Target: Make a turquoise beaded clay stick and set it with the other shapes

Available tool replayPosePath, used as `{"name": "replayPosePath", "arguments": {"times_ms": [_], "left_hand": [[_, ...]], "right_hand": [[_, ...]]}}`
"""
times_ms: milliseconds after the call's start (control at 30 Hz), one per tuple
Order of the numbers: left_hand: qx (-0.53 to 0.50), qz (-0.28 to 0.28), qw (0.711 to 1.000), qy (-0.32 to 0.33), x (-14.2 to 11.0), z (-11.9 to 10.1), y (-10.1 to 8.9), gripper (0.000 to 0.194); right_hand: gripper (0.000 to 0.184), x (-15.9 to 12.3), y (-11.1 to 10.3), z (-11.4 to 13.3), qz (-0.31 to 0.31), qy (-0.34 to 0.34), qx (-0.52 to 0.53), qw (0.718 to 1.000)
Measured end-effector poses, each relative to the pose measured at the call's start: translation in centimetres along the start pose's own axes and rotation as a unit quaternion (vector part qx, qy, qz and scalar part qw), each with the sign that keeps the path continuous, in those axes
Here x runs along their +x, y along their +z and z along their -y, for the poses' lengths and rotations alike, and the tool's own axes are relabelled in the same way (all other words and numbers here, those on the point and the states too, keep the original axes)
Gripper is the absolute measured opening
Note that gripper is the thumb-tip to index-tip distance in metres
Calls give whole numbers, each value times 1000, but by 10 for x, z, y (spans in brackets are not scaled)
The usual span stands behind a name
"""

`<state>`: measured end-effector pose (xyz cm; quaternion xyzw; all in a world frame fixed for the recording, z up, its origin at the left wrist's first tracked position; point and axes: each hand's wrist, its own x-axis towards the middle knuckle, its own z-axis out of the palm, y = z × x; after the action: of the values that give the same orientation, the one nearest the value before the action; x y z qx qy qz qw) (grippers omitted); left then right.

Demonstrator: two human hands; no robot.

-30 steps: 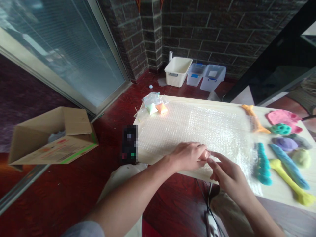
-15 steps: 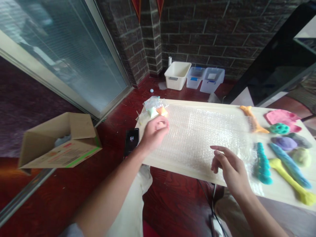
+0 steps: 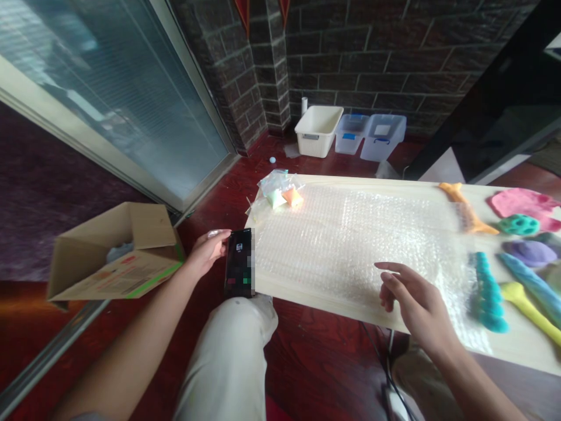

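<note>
My left hand [image 3: 207, 252] is at the table's left end, fingers closed round a small whitish, clear-looking scrap [image 3: 214, 233], apparently crumpled plastic. Its fingertips reach the upper left edge of a dark phone [image 3: 239, 263] with a lit screen; whether they touch it I cannot tell. Over the front of the bubble wrap [image 3: 324, 240], my right hand [image 3: 414, 298] hovers with fingers loosely apart and nothing in it. Small packets of green clay [image 3: 276, 199] and orange clay [image 3: 293, 197] lie at the far left corner beside clear plastic bags [image 3: 276, 180].
Modelled clay pieces lie on the right: an orange one [image 3: 468, 210], a teal beaded one [image 3: 489, 295], a pink one [image 3: 521, 202] and several others. An open cardboard box [image 3: 153, 272] stands left. A white bin [image 3: 315, 143] and two clear bins [image 3: 350, 140] sit by the wall.
My left hand has left my right hand, swung left across the bubble wrap and come beside the phone. My right hand has stayed over the wrap, its fingers opened. The view shifted slightly.
</note>
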<state>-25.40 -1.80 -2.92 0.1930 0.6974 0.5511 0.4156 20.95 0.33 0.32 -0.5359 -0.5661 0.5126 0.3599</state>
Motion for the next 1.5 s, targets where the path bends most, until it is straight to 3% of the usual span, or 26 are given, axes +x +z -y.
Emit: {"name": "replayPosePath", "arguments": {"times_ms": [500, 667, 767, 833, 900, 1033, 1133, 1200, 1300, 1500], "left_hand": [[-11, -21, 1000, -10, 3, 0, 3, 40], [-33, -104, 992, 66, 0, -22, -5, 33], [-53, -120, 981, 145, -19, -49, 6, 29], [-52, -85, 977, 190, -46, -63, 31, 26], [-3, 30, 972, 232, -81, -67, 70, 18], [51, 309, 941, 131, -152, -46, 162, 20], [28, 365, 926, 89, -180, -15, 207, 17], [38, 375, 924, 58, -186, 6, 216, 14], [98, 364, 924, 59, -184, 27, 212, 14], [98, 401, 907, 89, -173, 25, 218, 24]], "right_hand": [[50, -2, -3, 0, 4, -3, -7, 1000], [50, -2, -4, 0, 5, 0, -8, 1000], [52, -2, -4, 0, 6, 4, -5, 1000], [53, -2, -3, 0, 7, 6, -4, 1000], [53, -1, -2, 0, 10, 8, -1, 1000], [51, 4, -1, 0, 2, 11, -1, 1000], [49, 9, -2, 0, -16, 17, 18, 1000], [49, 11, -3, -1, -24, 21, 42, 999], [48, 10, -4, -2, -26, 20, 41, 999], [50, 5, -1, -2, -11, -10, -31, 999]]}}
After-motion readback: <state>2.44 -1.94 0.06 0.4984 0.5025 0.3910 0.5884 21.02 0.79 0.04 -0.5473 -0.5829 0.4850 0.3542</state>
